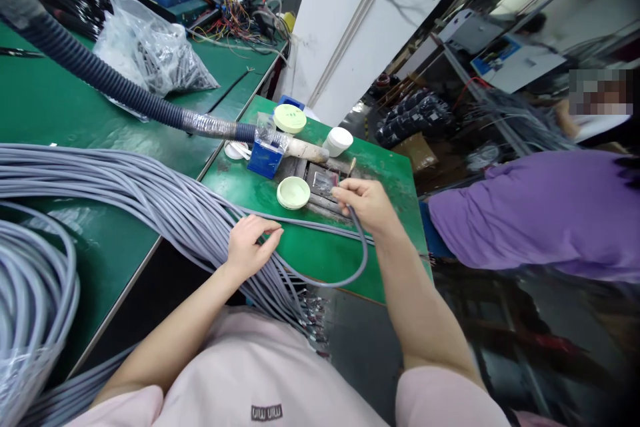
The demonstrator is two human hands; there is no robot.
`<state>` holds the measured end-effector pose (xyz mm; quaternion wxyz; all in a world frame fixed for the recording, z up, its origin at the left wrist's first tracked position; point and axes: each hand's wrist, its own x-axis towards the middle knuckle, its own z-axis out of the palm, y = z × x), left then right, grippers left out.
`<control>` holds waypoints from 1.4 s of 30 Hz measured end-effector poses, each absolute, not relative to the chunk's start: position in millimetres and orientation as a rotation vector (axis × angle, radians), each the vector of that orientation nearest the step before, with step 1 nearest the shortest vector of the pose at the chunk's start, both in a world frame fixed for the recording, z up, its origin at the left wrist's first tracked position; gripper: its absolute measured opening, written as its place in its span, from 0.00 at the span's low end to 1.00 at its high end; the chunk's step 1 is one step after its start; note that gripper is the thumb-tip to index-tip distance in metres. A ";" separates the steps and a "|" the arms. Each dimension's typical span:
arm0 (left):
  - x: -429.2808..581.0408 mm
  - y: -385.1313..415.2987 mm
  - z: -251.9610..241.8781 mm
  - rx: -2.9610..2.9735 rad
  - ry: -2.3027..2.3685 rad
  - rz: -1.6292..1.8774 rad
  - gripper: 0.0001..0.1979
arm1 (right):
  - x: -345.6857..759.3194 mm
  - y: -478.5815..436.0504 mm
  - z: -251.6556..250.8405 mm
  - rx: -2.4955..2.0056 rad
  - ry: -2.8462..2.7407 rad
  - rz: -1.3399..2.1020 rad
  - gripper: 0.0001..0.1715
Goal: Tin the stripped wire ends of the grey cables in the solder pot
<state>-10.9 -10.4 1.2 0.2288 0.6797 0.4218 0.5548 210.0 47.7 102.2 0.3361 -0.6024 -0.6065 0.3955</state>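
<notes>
My right hand (pixel 365 203) pinches a grey cable (pixel 364 260) near its end, which points at a shiny metal pool (pixel 324 181) in a dark block. Below the hand the cable loops down and back left toward a thick bundle of grey cables (pixel 165 197). Over that bundle lies my left hand (pixel 253 247), its fingers curled and thumb close to the fingertips; what they hold, if anything, is hidden. A round tub with pale contents (pixel 293 193) stands left of the metal pool. The bundle's stripped ends (pixel 314 320) hang past the table's front edge.
A ribbed hose (pixel 115 83) crosses from upper left to a nozzle (pixel 305 149) above the pool, near a blue box (pixel 265 159). A white cup (pixel 338 141) and a yellowish lid (pixel 290 119) stand behind. A coil of cable (pixel 35 293) lies left. Another person in purple (pixel 540 213) is at right.
</notes>
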 end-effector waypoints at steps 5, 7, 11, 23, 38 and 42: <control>17.0 -4.6 15.4 1.141 0.778 1.485 0.17 | 169.6 8.4 106.8 -1.338 -1.486 1.269 0.20; 31.0 -3.2 21.1 0.972 0.643 1.491 0.19 | 160.4 2.5 107.3 -1.294 -1.476 1.315 0.20; 46.3 -1.5 31.3 0.892 0.630 1.662 0.15 | 156.5 -2.5 110.2 -1.239 -1.444 1.363 0.19; 39.5 -9.1 32.7 1.299 0.826 1.780 0.10 | 173.3 -42.9 95.6 -1.165 -1.258 1.332 0.37; 24.0 -34.0 16.4 0.960 0.349 1.103 0.21 | 171.4 -53.5 115.3 -1.390 -1.716 0.779 0.06; 16.7 -36.7 7.9 1.136 0.374 1.004 0.25 | 153.2 -45.6 129.1 -1.387 -1.891 0.661 0.06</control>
